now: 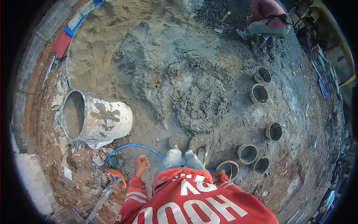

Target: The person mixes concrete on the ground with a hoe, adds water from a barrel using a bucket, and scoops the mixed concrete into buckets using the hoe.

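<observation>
Hanging half-open and empty, my left fingers (145, 161) are near the blue hose (136, 145); my right fingers (220, 171) are beside the nearest bucket (234, 167), their grip unclear. Wet concrete (201, 99) lies heaped beyond my feet (192, 143).

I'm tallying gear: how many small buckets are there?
6: an upper pair below the crouching person, one further down, a lower pair, and one bucket beside the right hand. Others may be hidden.

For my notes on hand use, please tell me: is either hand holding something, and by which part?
The left hand shows nothing in it. The right hand is by the blue hose and a bucket; whether it grips either cannot be told.
</observation>
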`<state>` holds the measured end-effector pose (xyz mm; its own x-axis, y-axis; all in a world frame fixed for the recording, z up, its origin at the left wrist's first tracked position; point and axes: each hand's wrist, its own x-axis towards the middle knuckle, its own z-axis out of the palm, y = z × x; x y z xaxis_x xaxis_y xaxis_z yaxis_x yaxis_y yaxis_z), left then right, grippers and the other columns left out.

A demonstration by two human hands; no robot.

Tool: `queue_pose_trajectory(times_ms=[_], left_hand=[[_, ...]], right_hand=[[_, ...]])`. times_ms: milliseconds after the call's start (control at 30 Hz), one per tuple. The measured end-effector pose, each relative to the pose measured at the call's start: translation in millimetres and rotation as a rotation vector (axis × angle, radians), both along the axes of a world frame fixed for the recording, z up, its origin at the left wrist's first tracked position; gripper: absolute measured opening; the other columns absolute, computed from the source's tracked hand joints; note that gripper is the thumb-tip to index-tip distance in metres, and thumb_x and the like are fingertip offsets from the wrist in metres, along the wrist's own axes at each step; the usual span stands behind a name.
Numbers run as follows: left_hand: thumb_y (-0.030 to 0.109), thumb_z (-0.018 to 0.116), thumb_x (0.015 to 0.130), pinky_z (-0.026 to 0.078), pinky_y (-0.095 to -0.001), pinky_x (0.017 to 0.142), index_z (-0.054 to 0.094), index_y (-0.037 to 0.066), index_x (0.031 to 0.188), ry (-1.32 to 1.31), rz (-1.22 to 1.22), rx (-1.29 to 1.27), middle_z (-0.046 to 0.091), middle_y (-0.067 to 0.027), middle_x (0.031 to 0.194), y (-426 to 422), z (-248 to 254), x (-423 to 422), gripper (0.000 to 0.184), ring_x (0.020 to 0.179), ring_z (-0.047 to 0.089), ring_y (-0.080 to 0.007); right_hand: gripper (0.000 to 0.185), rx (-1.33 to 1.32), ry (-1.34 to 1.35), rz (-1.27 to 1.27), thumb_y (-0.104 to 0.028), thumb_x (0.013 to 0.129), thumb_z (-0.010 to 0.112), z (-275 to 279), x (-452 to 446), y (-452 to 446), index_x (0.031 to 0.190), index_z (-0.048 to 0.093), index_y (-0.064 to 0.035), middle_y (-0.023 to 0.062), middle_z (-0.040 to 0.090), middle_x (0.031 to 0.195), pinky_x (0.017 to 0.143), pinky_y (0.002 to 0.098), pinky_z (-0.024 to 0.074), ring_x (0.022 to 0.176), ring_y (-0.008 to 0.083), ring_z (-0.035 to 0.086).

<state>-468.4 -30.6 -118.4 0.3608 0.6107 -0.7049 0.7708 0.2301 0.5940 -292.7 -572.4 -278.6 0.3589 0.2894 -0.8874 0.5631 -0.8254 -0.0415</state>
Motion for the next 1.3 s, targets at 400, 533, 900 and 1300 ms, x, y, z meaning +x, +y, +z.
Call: queue_pose_trajectory(times_ms=[400,533,900,1300], left_hand=[[0.006,0.061,0.091,0.048,-0.0329,0.043,0.053,0.013,0.115,-0.270,0.742,-0.014,0.061,-0.0106,0.084,25,-38,-77,0.026,0.053,0.061,-0.0243],[0.027,0.063,0.092,0.052,-0.0312,0.054,0.047,0.014,0.123,-0.248,1.100,0.136,0.058,-0.0062,0.091,146,10,-115,0.037,0.065,0.063,-0.0219],[0.044,0.071,0.080,0.041,-0.0469,0.104,0.035,-0.004,0.142,0.017,1.135,0.755,0.043,-0.0285,0.142,475,123,-155,0.087,0.131,0.044,-0.0415],[0.009,0.068,0.076,0.047,-0.0517,0.087,0.040,0.000,0.132,0.411,0.944,0.791,0.051,-0.0281,0.116,512,116,-118,0.063,0.104,0.056,-0.0457]], right_hand=[[0.029,0.495,0.066,-1.395,-0.014,0.092,0.051,118,139,143,0.118,0.061,-0.0056,0.0149,0.072,0.095,0.064,0.0382,0.0574,0.079,0.0248,0.072],[0.022,0.345,0.366,-1.591,-0.021,0.094,0.049,15,195,125,0.107,0.064,-0.0122,0.0124,0.072,0.097,0.065,0.0396,0.0541,0.079,0.0233,0.069],[0.027,0.947,-0.008,-0.773,-0.006,0.088,0.052,238,138,615,0.113,0.061,-0.0003,0.0123,0.071,0.086,0.054,0.0286,0.0544,0.062,0.0158,0.067],[0.055,0.949,-0.083,0.402,-0.033,0.078,0.068,298,-28,1125,0.123,0.055,-0.0033,0.0252,0.069,0.100,0.091,0.0470,0.0520,0.099,0.0426,0.066]])
